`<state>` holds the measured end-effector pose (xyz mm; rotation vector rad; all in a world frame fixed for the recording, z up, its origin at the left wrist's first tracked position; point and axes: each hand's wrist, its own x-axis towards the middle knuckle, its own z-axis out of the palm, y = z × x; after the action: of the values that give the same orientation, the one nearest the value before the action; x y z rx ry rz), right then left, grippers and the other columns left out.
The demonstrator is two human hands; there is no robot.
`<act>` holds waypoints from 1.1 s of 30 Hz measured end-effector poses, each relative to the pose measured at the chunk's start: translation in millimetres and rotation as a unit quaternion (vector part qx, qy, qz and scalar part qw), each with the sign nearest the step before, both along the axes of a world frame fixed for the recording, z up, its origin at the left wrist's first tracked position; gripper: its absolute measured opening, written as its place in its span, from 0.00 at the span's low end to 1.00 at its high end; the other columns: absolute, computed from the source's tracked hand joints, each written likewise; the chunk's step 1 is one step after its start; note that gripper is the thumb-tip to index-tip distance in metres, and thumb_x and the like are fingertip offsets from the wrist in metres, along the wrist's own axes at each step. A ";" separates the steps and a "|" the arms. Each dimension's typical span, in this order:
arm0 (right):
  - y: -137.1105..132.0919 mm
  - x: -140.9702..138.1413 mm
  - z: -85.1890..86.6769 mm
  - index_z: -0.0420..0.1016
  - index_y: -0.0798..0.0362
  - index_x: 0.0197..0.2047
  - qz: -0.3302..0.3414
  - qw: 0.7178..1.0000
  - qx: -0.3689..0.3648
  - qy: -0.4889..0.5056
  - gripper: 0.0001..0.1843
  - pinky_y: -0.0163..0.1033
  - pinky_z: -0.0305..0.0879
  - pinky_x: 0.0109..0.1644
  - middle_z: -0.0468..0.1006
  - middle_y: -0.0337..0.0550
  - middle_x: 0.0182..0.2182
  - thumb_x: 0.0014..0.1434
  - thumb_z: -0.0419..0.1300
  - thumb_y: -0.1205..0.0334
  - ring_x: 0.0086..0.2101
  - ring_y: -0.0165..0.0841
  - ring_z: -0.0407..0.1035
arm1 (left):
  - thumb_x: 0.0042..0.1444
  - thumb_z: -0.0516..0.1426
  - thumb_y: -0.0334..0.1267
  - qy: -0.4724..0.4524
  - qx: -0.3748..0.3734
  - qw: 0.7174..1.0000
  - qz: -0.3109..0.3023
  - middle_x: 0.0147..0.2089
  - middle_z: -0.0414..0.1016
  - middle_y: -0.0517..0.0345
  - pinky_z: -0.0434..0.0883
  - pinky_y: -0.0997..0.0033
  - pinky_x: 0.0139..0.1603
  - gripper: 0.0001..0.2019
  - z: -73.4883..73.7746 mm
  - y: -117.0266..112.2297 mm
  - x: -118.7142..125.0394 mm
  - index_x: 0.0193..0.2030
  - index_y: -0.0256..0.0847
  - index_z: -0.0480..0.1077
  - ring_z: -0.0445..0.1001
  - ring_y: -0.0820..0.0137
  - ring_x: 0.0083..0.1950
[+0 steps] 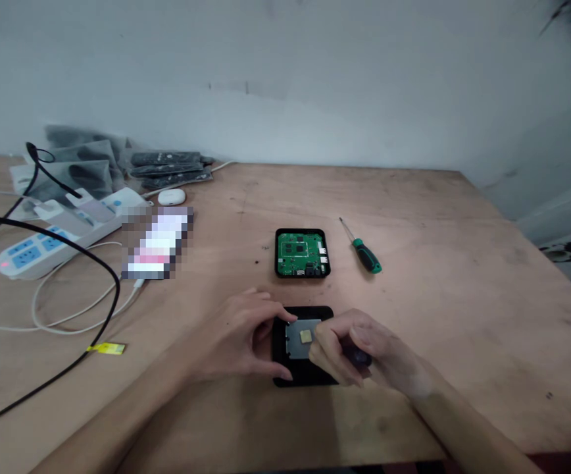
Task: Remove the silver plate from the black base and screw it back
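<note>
A square black cover [305, 378] lies flat on the table in front of me. Fixed to its inside is a silver metal plate [294, 345] with a small pale square pad [306, 336]. With thumb and forefinger spread along its left side, my left hand [239, 336] holds the cover. My right hand [359, 345] is closed over the cover's right part, wrapped round a dark-handled screwdriver [362, 356]. Only the handle's rounded end shows; its tip is hidden by the fingers. Behind the cover sits a black case [276, 253] with a green circuit board [295, 250] inside.
A green-and-black screwdriver [367, 257] lies right of the case. On the left are a power strip [43, 250] with plugs, a phone [160, 243] on a white cable, a white earbud case [172, 197] and a black cable [112, 289]. Plastic-bagged items [167, 168] lie against the wall.
</note>
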<state>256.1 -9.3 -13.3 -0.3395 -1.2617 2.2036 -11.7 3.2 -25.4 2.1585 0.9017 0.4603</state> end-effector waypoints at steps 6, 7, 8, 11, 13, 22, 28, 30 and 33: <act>0.3 -4.0 2.4 0.68 0.54 0.27 -0.013 1.000 0.005 0.020 0.31 0.36 0.43 0.26 0.63 0.36 0.21 0.75 0.57 0.39 0.22 0.27 0.52 | 0.54 0.74 0.65 -0.006 0.003 1.000 -0.001 0.33 0.73 0.61 0.62 0.65 0.42 0.33 -0.8 0.4 0.2 0.58 0.46 0.78 0.71 0.64 0.38; 0.4 -3.8 1.3 0.69 0.54 0.28 -0.010 1.000 -0.002 0.024 0.30 0.36 0.42 0.25 0.63 0.36 0.21 0.74 0.58 0.39 0.22 0.27 0.52 | 0.54 0.74 0.65 -0.005 0.003 1.000 -0.001 0.33 0.73 0.61 0.62 0.65 0.42 0.33 -1.5 0.3 0.0 0.58 0.46 0.78 0.71 0.63 0.39; 0.6 -3.3 -0.4 0.70 0.54 0.29 -0.008 0.999 -0.013 0.032 0.29 0.36 0.42 0.25 0.64 0.35 0.22 0.72 0.59 0.39 0.22 0.27 0.51 | 0.53 0.74 0.65 -0.004 0.002 1.000 -0.001 0.33 0.74 0.61 0.62 0.65 0.42 0.34 -2.0 0.1 -0.2 0.58 0.46 0.78 0.72 0.63 0.39; 1.1 -1.0 -6.9 0.73 0.55 0.33 0.002 0.997 -0.056 0.047 0.24 0.36 0.42 0.26 0.65 0.34 0.23 0.65 0.66 0.40 0.22 0.28 0.51 | 0.54 0.74 0.66 -0.002 -0.001 1.000 0.003 0.34 0.75 0.61 0.62 0.65 0.42 0.33 -2.7 -0.3 -0.4 0.58 0.46 0.78 0.72 0.63 0.40; 1.2 0.3 -10.4 0.74 0.55 0.35 0.015 0.995 -0.080 0.051 0.22 0.36 0.43 0.27 0.66 0.34 0.23 0.60 0.70 0.43 0.23 0.27 0.51 | 0.53 0.74 0.66 -0.004 -0.001 1.000 0.004 0.34 0.75 0.61 0.63 0.65 0.41 0.33 -2.0 -0.4 -0.2 0.58 0.46 0.78 0.72 0.63 0.40; 0.5 -1.2 -12.6 0.74 0.54 0.41 0.041 0.986 -0.133 0.087 0.21 0.33 0.42 0.25 0.66 0.31 0.24 0.56 0.75 0.50 0.22 0.25 0.49 | 0.53 0.75 0.64 0.004 -0.008 1.000 0.002 0.35 0.76 0.60 0.63 0.65 0.42 0.33 0.6 -0.7 -0.4 0.58 0.46 0.78 0.73 0.62 0.41; -1.5 -0.2 -8.0 0.73 0.55 0.41 0.033 0.987 -0.138 0.081 0.19 0.33 0.43 0.27 0.66 0.32 0.25 0.59 0.74 0.52 0.23 0.26 0.50 | 0.53 0.74 0.64 -0.003 -0.003 1.000 -0.002 0.35 0.76 0.60 0.62 0.65 0.42 0.33 -2.9 0.6 -1.1 0.58 0.46 0.78 0.73 0.62 0.41; -2.3 1.1 -5.2 0.73 0.56 0.40 0.019 0.991 -0.121 0.062 0.18 0.34 0.44 0.28 0.65 0.32 0.25 0.62 0.72 0.50 0.24 0.26 0.51 | 0.52 0.75 0.64 -0.006 -0.003 1.000 -0.004 0.34 0.75 0.61 0.62 0.65 0.42 0.34 -3.7 0.8 -0.9 0.58 0.46 0.78 0.72 0.63 0.40; -2.1 3.2 -2.0 0.73 0.56 0.34 0.000 0.998 -0.060 0.027 0.19 0.36 0.46 0.29 0.66 0.36 0.24 0.69 0.65 0.49 0.25 0.28 0.54 | 0.52 0.75 0.64 -0.002 -0.003 1.000 -0.004 0.34 0.74 0.62 0.62 0.65 0.42 0.34 -4.2 0.8 -1.1 0.59 0.46 0.78 0.72 0.63 0.39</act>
<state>259.2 -11.4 -15.4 -0.3248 -1.1035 2.2797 -12.8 4.1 -29.5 2.1536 0.8909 0.4584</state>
